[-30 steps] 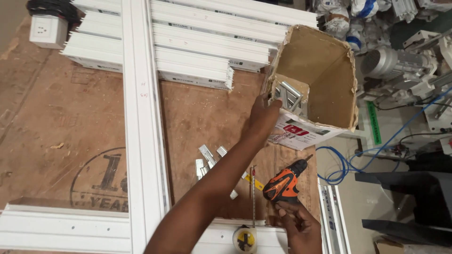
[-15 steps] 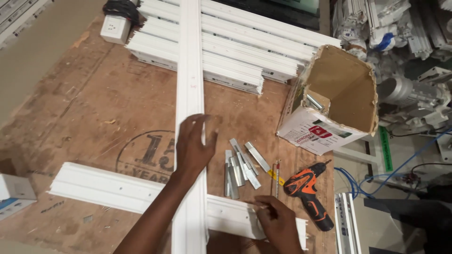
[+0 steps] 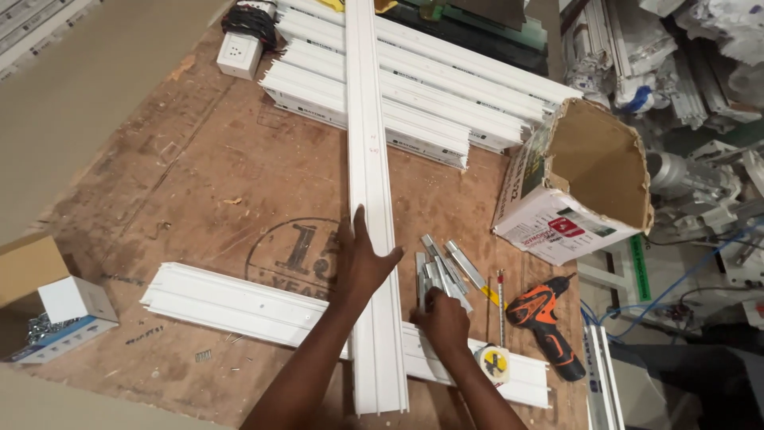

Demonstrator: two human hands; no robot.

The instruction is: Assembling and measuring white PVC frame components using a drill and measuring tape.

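My left hand (image 3: pixel 360 265) lies flat with spread fingers on a long white profile (image 3: pixel 368 159) that runs away from me over the plywood table. This long profile crosses on top of a shorter white profile (image 3: pixel 239 306) lying sideways near me. My right hand (image 3: pixel 442 318) rests with curled fingers on a cluster of small grey metal brackets (image 3: pixel 436 271) just right of the long profile; whether it grips one I cannot tell.
An orange and black cordless drill (image 3: pixel 541 318) and a yellow tape measure (image 3: pixel 493 362) lie to the right. An open cardboard box (image 3: pixel 585 179) lies on its side at the table's right edge. A stack of white profiles (image 3: pixel 446 99), a white socket block (image 3: pixel 239 52) and a small box of screws (image 3: pixel 56 322) surround the work area.
My left hand came back from the cardboard box to the long profile. My right hand left the drill and moved onto the metal brackets. The view has shifted left.
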